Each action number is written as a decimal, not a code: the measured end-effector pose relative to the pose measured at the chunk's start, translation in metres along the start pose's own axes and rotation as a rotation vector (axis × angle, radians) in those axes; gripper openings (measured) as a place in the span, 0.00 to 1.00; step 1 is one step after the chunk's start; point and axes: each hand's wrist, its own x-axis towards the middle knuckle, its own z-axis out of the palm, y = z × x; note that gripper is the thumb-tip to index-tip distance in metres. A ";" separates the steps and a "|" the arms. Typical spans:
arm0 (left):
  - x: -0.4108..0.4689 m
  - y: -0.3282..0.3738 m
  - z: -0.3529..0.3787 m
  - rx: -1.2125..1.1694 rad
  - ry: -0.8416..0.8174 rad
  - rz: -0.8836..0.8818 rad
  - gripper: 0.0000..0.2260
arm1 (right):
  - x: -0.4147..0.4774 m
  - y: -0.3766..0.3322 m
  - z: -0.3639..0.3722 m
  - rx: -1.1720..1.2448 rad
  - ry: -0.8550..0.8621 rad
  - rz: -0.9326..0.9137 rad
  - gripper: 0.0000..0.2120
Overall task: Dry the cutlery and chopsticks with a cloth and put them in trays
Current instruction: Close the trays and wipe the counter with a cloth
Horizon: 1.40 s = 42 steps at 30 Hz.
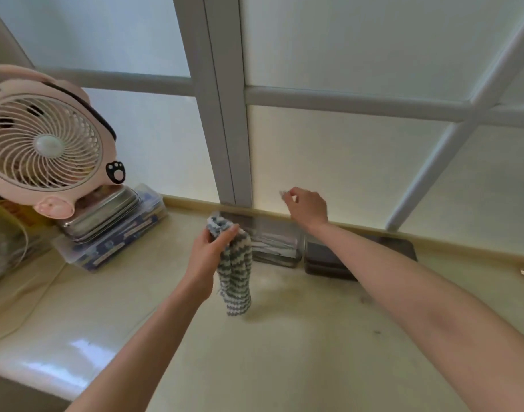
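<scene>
The striped cloth (235,272) hangs at frame centre, its top gripped in the left hand (208,251). Just behind, a clear tray (298,248) of cutlery (269,242) sits beside a dark tray (326,260) at the window's foot. The right hand (306,208) hovers above them, fingers curled; whether they pinch anything is unclear

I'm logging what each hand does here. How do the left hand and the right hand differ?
The left hand grips a striped cloth that hangs down; the right hand holds no cloth, its fingers curled, perhaps pinching something too blurred to name. The left hand is lower and nearer the camera; the right hand is raised against the window. Both are bare and reach forward over the counter.
</scene>
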 end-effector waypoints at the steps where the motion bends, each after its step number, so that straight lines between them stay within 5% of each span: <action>1: 0.003 0.006 -0.001 0.018 -0.016 0.027 0.05 | -0.002 -0.010 -0.004 0.175 -0.163 0.005 0.13; 4: 0.007 0.037 0.000 0.138 -0.128 0.134 0.07 | -0.017 -0.050 -0.027 0.697 -0.683 -0.039 0.16; 7: 0.010 0.077 0.003 0.309 -0.186 0.294 0.05 | -0.027 -0.078 -0.051 0.754 -0.850 -0.144 0.20; 11: 0.015 0.130 0.003 0.483 -0.185 0.520 0.08 | -0.025 -0.090 -0.094 0.803 -0.649 -0.175 0.24; 15: 0.018 0.171 0.011 0.480 -0.216 0.617 0.10 | -0.026 -0.111 -0.144 0.881 -0.414 -0.191 0.03; 19: 0.023 0.204 0.022 0.408 -0.285 0.573 0.06 | -0.022 -0.138 -0.185 1.023 -0.191 -0.247 0.06; 23: 0.030 0.201 0.021 0.652 -0.530 0.472 0.11 | -0.025 -0.150 -0.214 1.048 -0.016 -0.276 0.07; 25: 0.034 0.200 0.019 0.557 -0.574 0.496 0.15 | -0.027 -0.151 -0.226 1.046 0.049 -0.257 0.07; 28: 0.042 0.208 0.020 0.366 -0.506 0.452 0.20 | -0.028 -0.144 -0.240 1.095 0.190 -0.184 0.07; 33: 0.045 0.224 0.033 0.442 -0.380 0.411 0.19 | -0.027 -0.127 -0.261 1.258 0.403 -0.045 0.08; 36: 0.044 0.241 0.035 0.430 -0.431 0.457 0.20 | -0.025 -0.117 -0.257 0.781 0.384 0.025 0.03; 39: 0.041 0.258 0.046 0.551 -0.560 0.595 0.18 | -0.026 -0.124 -0.244 0.479 0.277 -0.231 0.29; 42: 0.038 0.274 0.065 0.933 -0.609 0.790 0.09 | -0.027 -0.149 -0.241 0.400 -0.077 -0.416 0.33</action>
